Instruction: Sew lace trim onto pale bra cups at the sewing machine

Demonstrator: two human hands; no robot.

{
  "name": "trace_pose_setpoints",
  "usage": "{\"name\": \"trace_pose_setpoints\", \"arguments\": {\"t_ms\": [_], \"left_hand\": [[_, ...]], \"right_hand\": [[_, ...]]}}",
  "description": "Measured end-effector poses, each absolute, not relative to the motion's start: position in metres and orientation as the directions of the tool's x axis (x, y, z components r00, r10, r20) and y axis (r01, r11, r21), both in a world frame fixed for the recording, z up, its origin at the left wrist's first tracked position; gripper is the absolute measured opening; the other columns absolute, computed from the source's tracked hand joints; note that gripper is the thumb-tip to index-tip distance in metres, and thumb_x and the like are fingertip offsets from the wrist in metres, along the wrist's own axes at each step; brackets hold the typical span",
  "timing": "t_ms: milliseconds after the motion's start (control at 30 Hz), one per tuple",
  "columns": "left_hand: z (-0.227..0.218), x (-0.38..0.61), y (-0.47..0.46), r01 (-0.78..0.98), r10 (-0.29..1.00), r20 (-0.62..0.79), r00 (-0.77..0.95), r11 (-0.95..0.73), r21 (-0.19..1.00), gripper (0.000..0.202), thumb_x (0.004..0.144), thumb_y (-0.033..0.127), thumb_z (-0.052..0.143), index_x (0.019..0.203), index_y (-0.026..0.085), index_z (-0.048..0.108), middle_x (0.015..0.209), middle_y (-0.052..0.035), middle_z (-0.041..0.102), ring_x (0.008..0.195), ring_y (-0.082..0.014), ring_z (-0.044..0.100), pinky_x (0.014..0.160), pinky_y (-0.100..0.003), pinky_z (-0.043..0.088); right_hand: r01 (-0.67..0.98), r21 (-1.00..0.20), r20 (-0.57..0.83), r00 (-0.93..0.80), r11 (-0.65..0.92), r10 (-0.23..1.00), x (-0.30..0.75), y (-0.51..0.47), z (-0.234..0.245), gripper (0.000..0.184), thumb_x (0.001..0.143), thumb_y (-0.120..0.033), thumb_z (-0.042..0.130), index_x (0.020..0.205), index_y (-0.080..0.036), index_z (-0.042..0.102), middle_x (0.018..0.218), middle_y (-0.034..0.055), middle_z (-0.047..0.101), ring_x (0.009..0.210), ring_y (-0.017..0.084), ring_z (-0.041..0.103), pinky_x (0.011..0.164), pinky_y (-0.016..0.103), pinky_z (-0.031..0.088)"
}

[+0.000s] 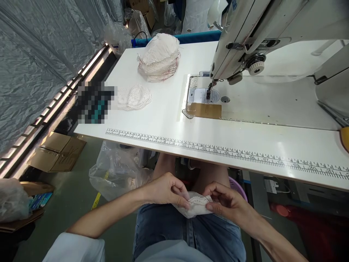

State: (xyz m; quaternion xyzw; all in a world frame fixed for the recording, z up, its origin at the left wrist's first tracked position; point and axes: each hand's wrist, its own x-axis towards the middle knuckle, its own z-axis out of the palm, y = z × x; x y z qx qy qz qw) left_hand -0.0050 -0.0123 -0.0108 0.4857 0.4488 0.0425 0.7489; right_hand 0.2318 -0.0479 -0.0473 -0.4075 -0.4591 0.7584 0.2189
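Over my lap, a small white fabric piece (pixel 195 208) with a lacy edge is stretched between my two hands. My left hand (pixel 171 191) pinches its left end between thumb and fingers. At the other end my right hand (pixel 227 200) grips the lacy edge, also with thumb and fingertips. A thin dark thread seems to run along that edge. On the table, a flat white lace piece (pixel 135 97) lies by the left side. Behind it rises a stack of white fabric pieces (pixel 160 58) with reddish threads at their edges.
A white sewing machine (pixel 240 47) stands on the right of the white table (pixel 163 125), whose front edge carries a printed ruler (pixel 218 150). Below are a clear plastic bag (pixel 117 171), a purple bin (pixel 238 188) and, on the floor at left, a cardboard box (pixel 58 153).
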Motion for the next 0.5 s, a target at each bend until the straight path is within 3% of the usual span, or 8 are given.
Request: {"name": "trace_pose_setpoints", "arguments": {"t_ms": [333,500], "left_hand": [[-0.0112,-0.0059,-0.0113,0.381,0.499,-0.593,0.631,0.467,0.798,0.028,0.074,0.037,0.068,0.089,0.013,0.074,0.074,-0.0045,0.070,0.067,-0.0128,0.060,0.063,-0.020,0.045],[-0.0124,-0.0080,-0.0109,0.369,0.504,-0.569,0.650,0.446,0.815,0.035,0.079,0.043,0.063,0.092,0.012,0.073,0.082,-0.0064,0.071,0.074,-0.0143,0.061,0.067,-0.020,0.046]], "right_hand": [[0.078,-0.883,-0.439,-0.483,-0.462,0.758,0.2320,-0.0463,-0.0443,0.025,0.083,-0.044,0.062,0.080,-0.019,0.060,0.070,-0.0012,0.052,0.063,0.012,0.046,0.055,0.023,0.036],[0.102,-0.895,-0.428,-0.467,-0.434,0.773,0.2318,-0.0463,-0.0425,0.023,0.085,-0.042,0.060,0.081,-0.020,0.063,0.075,0.0015,0.060,0.069,0.015,0.055,0.061,0.024,0.044]]}}
